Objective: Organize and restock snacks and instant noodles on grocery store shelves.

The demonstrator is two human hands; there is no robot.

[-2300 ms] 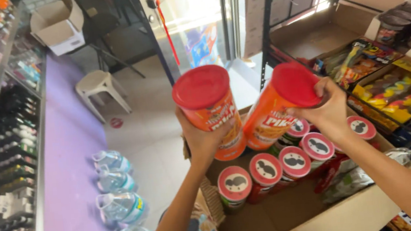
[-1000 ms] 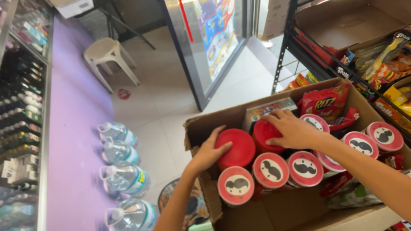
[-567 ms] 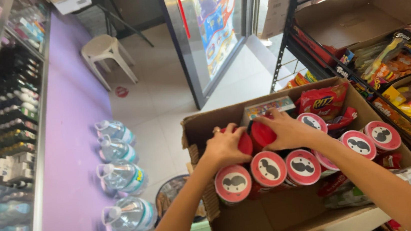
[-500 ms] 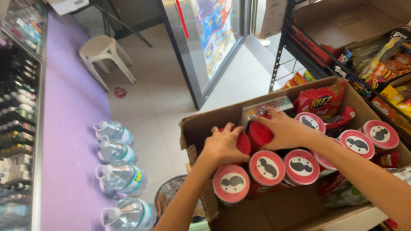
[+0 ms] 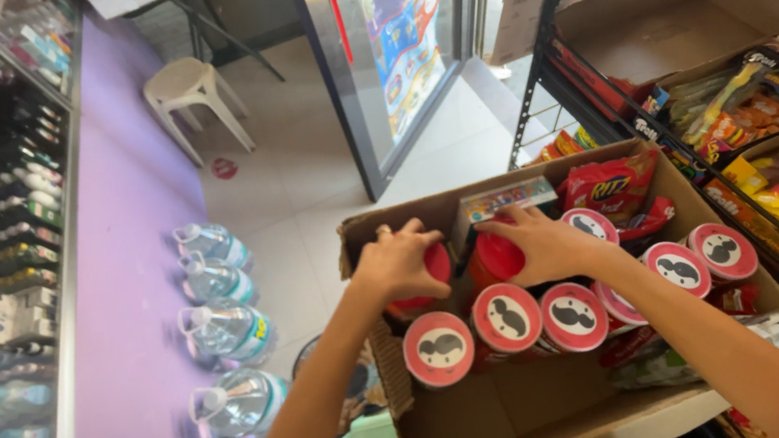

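Along the far left we are looking down past a drinks shelf [image 5: 1, 237] packed with dark bottles, with a purple strip of floor [image 5: 131, 301] running beside it. Next come four large water bottles [image 5: 224, 325] lying in a row on the pale tiles, and further back a white plastic stool [image 5: 191, 90] is standing in front of a glass door [image 5: 393, 57].

Moving inward, our left hand [image 5: 400, 264] is reaching into an open cardboard box [image 5: 484, 410]. Its grip is closing, fingers curled, over the red lid of a tall snack can [image 5: 424, 278] that is standing upright in the box's back-left corner; the can's body is hidden below the hand. Just beside it, our right hand [image 5: 545, 247] is pressing down on a second red-lidded can [image 5: 496, 258], fingers spread flat across the lid, so this grip is resting open on top rather than wrapping round. The two cans are standing side by side, close together.

In front of both hands a row of upright cans with moustache-printed lids [image 5: 504, 317] is filling the middle of the box, and more of them are trailing off to the right [image 5: 721, 251]. Behind the right hand a red cracker bag [image 5: 610, 188] and a small flat carton [image 5: 507, 200] are leaning against the box's back wall.

On the far right a black metal rack [image 5: 544, 90] is holding open trays of coloured sweet packets [image 5: 760, 107].
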